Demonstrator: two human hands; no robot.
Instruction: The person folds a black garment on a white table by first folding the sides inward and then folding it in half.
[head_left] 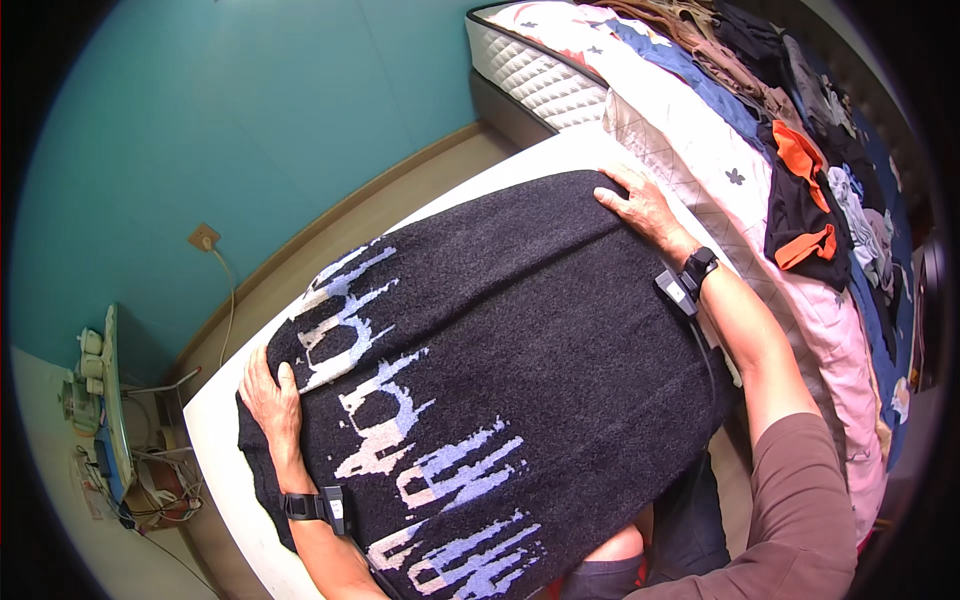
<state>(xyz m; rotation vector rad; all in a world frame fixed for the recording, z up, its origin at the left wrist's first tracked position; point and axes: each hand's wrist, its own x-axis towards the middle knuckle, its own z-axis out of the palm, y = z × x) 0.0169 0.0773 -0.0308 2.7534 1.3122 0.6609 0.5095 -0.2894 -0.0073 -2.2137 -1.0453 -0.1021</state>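
Observation:
A black knitted cloth [540, 330] with a jagged pattern in pale blue and cream lies spread over a white table [225, 450]. I cannot tell whether it is a garment or a blanket. A raised crease runs across its upper part. My left hand [270, 395] rests flat on its left edge, beside the pattern, thumb apart from the fingers. At the far right corner, my right hand [645, 210] lies on the edge with fingers stretched and thumb spread. The cloth's near edge hangs over my lap.
On the right stands a bed [735, 180] with pink and white bedding and heaped clothes, among them a black and orange garment [805, 205]. A small shelf [115, 410] with cables is at the left. A plugged-in cord [233, 290] hangs from the teal wall [250, 120].

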